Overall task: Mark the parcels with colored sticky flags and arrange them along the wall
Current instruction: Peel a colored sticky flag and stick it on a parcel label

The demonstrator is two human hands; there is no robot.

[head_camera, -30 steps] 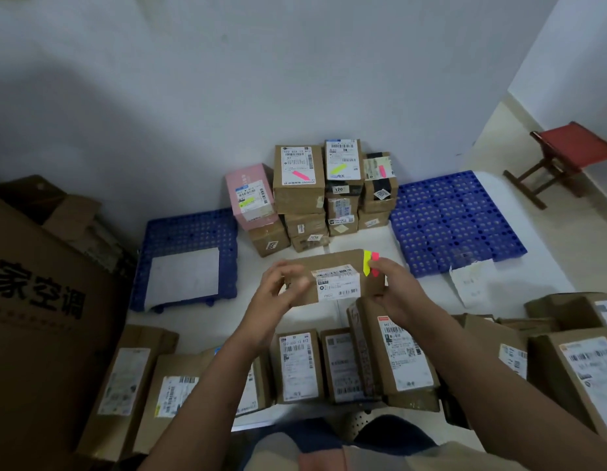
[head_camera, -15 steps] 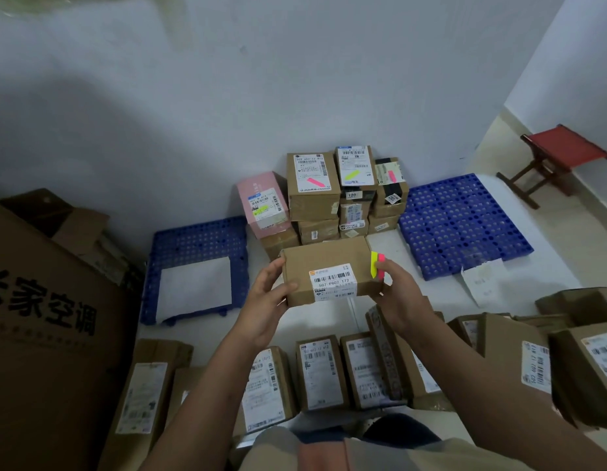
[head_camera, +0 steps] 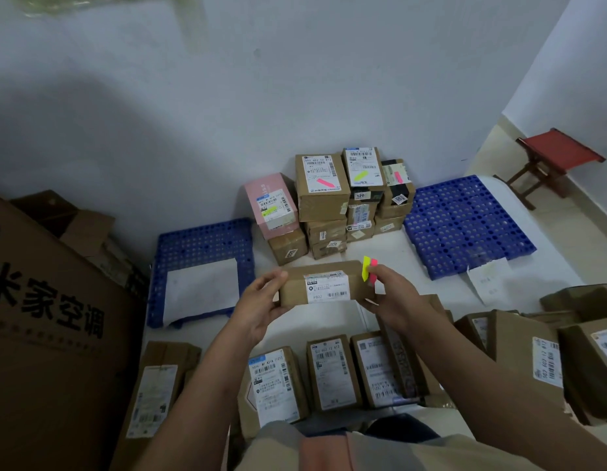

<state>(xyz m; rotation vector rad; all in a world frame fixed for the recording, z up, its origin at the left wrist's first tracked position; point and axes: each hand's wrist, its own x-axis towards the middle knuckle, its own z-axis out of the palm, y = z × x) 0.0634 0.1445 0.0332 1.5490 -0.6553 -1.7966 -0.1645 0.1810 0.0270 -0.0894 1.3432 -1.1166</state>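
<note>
I hold a brown parcel (head_camera: 326, 283) with a white label in front of me, above the floor. My left hand (head_camera: 261, 300) grips its left end. My right hand (head_camera: 388, 297) grips its right end and also pinches a yellow and pink pad of sticky flags (head_camera: 369, 274) against it. Against the wall stands a stack of flagged parcels (head_camera: 329, 202): a pink box with a yellow flag, and brown boxes with pink and yellow flags. A row of unflagged parcels (head_camera: 332, 372) lies on the floor below my hands.
Two blue plastic pallets (head_camera: 200, 243) (head_camera: 465, 226) lie left and right of the stack; a white sheet rests on the left one. A large printed carton (head_camera: 50, 334) fills the left side. More parcels (head_camera: 567, 351) sit at the right. A red stool (head_camera: 553, 158) stands far right.
The parcel in my hands has tipped, so its labelled face now turns more toward me and its top shows less. Both hands keep their hold.
</note>
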